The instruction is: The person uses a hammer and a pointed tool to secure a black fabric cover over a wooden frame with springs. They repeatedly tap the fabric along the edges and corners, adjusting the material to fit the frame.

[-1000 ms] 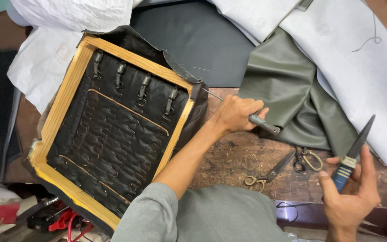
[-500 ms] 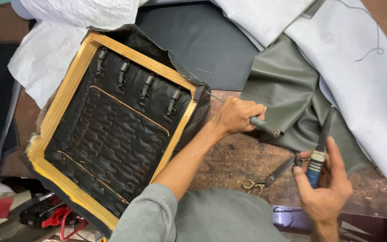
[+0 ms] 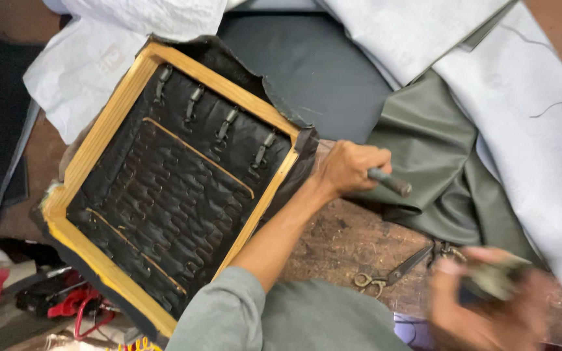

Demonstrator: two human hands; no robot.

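Note:
A square wooden seat frame [image 3: 226, 81] with black webbing and springs lies tilted on the bench, dark leatherette wrapped round its edges. My left hand [image 3: 349, 166] rests at the frame's right corner, closed on a thin metal tool with a grey handle [image 3: 391, 182] that sticks out to the right. My right hand [image 3: 482, 305] is low at the right and blurred. It is closed around the knife, of which only a blurred stub shows. Scissors [image 3: 395, 274] lie on the wooden bench [image 3: 339, 240] between the hands.
Olive-green leatherette [image 3: 434, 156] is bunched to the right of the frame. White fabric sheets [image 3: 528, 123] cover the back and right, and a dark sheet [image 3: 313, 65] lies behind the frame. A red-handled tool [image 3: 79, 305] sits at the lower left.
My right hand has dropped down and to the left with the knife, whose blade no longer points up. The left hand stays at the frame's corner with its tool.

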